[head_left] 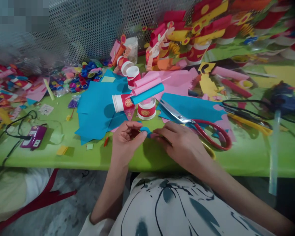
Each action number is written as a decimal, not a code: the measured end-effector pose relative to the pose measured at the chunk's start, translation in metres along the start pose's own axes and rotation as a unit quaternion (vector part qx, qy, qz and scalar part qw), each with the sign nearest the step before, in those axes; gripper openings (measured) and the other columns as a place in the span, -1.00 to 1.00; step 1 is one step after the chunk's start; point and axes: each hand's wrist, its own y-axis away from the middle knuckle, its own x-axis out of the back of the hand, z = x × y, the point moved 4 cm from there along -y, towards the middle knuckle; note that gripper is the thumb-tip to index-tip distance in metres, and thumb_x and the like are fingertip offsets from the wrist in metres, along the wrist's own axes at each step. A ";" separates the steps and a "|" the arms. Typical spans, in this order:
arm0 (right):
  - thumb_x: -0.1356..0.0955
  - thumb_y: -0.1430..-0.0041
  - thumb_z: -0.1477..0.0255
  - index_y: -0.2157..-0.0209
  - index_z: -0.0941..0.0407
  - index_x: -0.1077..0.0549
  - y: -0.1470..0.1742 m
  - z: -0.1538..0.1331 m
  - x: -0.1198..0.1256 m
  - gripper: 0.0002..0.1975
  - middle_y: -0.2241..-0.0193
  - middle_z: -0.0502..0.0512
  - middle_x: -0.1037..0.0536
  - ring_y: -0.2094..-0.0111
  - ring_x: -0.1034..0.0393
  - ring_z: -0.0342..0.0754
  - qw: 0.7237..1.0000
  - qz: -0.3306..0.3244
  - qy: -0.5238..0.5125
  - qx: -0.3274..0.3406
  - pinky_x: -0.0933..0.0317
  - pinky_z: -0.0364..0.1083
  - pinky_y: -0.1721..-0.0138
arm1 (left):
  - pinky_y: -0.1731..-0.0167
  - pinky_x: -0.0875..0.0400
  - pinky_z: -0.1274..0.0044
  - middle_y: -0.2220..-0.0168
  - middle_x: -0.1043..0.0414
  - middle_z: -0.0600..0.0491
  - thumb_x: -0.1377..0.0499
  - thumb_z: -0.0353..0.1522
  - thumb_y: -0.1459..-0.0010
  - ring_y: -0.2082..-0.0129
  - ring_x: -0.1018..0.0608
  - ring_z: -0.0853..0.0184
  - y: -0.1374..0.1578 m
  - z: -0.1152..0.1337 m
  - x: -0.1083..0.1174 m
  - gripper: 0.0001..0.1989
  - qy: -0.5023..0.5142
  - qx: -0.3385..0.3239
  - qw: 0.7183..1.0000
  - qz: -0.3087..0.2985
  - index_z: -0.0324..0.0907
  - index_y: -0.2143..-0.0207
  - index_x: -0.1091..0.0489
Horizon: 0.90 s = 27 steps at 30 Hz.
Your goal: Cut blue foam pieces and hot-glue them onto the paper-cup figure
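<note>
Between my two hands, over the near edge of the green table, is a small blue paper piece. My left hand pinches it between thumb and fingers. From the other side, the fingertips of my right hand close on its right end, where a bit of pink shows. Just beyond stands a red and white paper cup with pink and blue paper rolls on top. Another paper cup lies on its side to the left. Scissors with red handles lie open beyond my right hand.
Blue paper sheets and a pink sheet spread over the green table. A purple box with a black cable lies left. Finished-looking paper cup models crowd the back right. A glue stick overhangs the front edge.
</note>
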 end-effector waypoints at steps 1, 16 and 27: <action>-0.29 -0.42 0.45 0.16 0.15 -0.65 -0.002 -0.001 -0.003 -0.74 0.26 0.18 -0.60 0.26 -0.49 0.00 1.000 -0.009 0.015 0.005 -0.24 -0.05 0.30 | 0.34 -0.50 0.60 0.34 -0.59 0.09 -0.46 -0.36 -0.05 0.38 -0.59 0.42 0.000 -0.001 0.000 -0.78 0.000 0.002 1.000 0.000 -0.16 0.26 -0.54; -0.25 -0.34 0.64 0.15 0.09 -0.62 -0.007 0.006 -0.020 -0.67 0.23 0.19 -0.57 0.25 -0.50 0.06 0.995 -0.085 0.034 -0.029 -0.23 0.00 0.27 | 0.40 -0.41 0.59 0.41 -0.56 0.06 -0.46 -0.31 -0.03 0.43 -0.52 0.40 -0.002 -0.001 -0.004 -0.81 -0.023 0.031 0.999 -0.010 -0.18 0.37 -0.54; -0.24 -0.03 0.78 0.25 0.08 -0.55 -0.003 0.010 -0.029 -0.59 0.27 0.14 -0.57 0.31 -0.47 0.07 0.998 -0.046 0.033 -0.003 -0.11 0.00 0.30 | 0.33 -0.47 0.50 0.34 -0.61 -0.01 -0.38 -0.36 -0.08 0.34 -0.59 0.27 0.000 -0.003 -0.011 -0.90 -0.052 0.022 0.997 -0.059 -0.15 0.36 -0.53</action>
